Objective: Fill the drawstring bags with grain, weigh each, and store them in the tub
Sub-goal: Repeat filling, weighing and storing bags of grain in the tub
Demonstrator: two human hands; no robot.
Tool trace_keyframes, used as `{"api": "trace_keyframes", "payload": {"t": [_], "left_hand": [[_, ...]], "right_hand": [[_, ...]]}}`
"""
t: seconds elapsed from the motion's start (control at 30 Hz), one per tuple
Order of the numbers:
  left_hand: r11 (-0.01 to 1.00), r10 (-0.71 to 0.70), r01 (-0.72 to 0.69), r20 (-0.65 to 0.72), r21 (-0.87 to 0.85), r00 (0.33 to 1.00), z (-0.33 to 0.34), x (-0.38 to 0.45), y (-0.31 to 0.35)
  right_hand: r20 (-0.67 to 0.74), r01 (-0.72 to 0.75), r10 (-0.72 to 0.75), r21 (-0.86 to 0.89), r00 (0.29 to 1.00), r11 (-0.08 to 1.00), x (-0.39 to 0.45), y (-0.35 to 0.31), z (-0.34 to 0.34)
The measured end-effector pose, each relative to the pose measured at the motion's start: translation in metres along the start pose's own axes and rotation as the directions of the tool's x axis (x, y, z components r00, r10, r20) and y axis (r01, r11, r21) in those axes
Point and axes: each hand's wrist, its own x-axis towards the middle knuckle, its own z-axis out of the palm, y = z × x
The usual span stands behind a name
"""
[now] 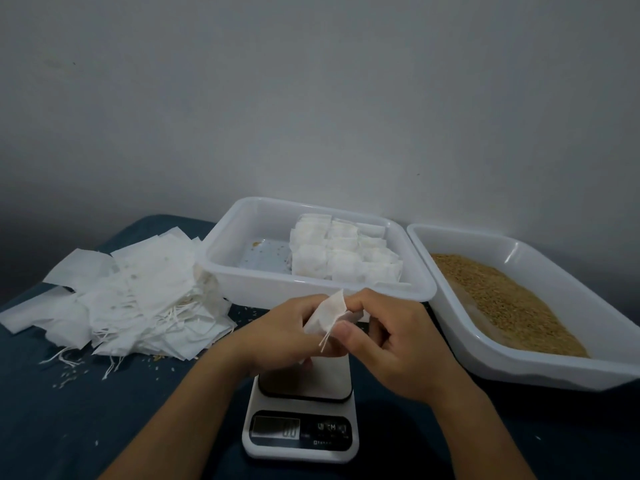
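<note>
A small white drawstring bag [329, 311] is held above the kitchen scale [300, 415], whose display reads 0.0. My left hand [277, 336] grips the bag from the left and my right hand [388, 344] pinches its right edge; the strings hang down between my thumbs. Behind the hands stands a white tub [242, 268] holding several filled bags [343, 254] on its right side. A second white tub [540, 362] at the right holds brown grain [498, 299].
A heap of empty white bags [131, 292] with loose strings lies at the left on the dark blue cloth [86, 410]. Spilled grains dot the cloth near the heap. A plain wall rises behind the tubs.
</note>
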Motion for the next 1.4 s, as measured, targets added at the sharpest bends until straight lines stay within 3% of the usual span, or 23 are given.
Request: {"api": "trace_keyframes", "payload": {"t": [0.07, 0.13, 0.2, 0.27, 0.37, 0.43, 0.5, 0.6, 0.8, 0.97, 1.17, 1.4], "left_hand": [[1.0, -0.015, 0.015, -0.04, 0.0, 0.999, 0.0, 0.001, -0.003], [0.999, -0.038, 0.039, -0.097, 0.008, 0.995, -0.001, 0.002, -0.006], [0.999, -0.024, 0.029, -0.137, 0.038, 0.99, -0.001, 0.003, -0.008], [0.998, -0.002, 0.013, -0.158, 0.069, 0.987, 0.001, 0.004, -0.007], [0.995, 0.007, 0.011, -0.18, 0.099, 0.984, 0.003, 0.005, -0.009], [0.991, 0.022, 0.004, -0.195, 0.133, 0.981, 0.005, 0.006, -0.01], [0.988, 0.049, -0.018, -0.205, 0.151, 0.978, 0.007, 0.006, -0.009], [0.985, 0.091, -0.056, -0.214, 0.165, 0.973, 0.01, 0.007, -0.01], [0.98, 0.142, -0.107, -0.215, 0.169, 0.966, 0.013, 0.009, -0.012], [0.985, 0.098, -0.079, -0.122, 0.152, 0.988, 0.012, 0.008, -0.012], [0.978, 0.062, -0.053, -0.038, 0.202, 0.997, 0.013, 0.008, -0.012], [0.98, 0.08, -0.067, -0.064, 0.189, 0.995, 0.014, 0.007, -0.011]], "right_hand": [[-0.103, -0.019, 0.016, -0.033, 0.995, 0.999, 0.002, 0.0, -0.01], [-0.293, -0.13, 0.111, -0.047, 0.95, 0.99, 0.005, 0.008, -0.027], [-0.493, -0.309, 0.253, -0.033, 0.832, 0.951, 0.006, 0.03, -0.05], [-0.579, -0.506, 0.416, 0.006, 0.701, 0.862, 0.004, 0.064, -0.078], [-0.437, -0.8, 0.675, -0.238, 0.594, 0.551, -0.009, 0.121, -0.118], [-0.275, -0.81, 0.814, -0.471, 0.511, 0.349, -0.02, 0.147, -0.129], [-0.139, -0.743, 0.875, -0.599, 0.464, 0.299, -0.027, 0.16, -0.131], [-0.086, -0.716, 0.875, -0.615, 0.476, 0.33, -0.027, 0.169, -0.13], [-0.068, -0.627, 0.901, -0.74, 0.429, 0.243, -0.018, 0.167, -0.125], [-0.104, -0.613, 0.894, -0.762, 0.435, 0.209, -0.009, 0.171, -0.128], [-0.194, -0.543, 0.883, -0.836, 0.427, 0.079, 0.008, 0.165, -0.165], [-0.201, -0.641, 0.866, -0.75, 0.457, 0.165, 0.023, 0.181, -0.145]]}}
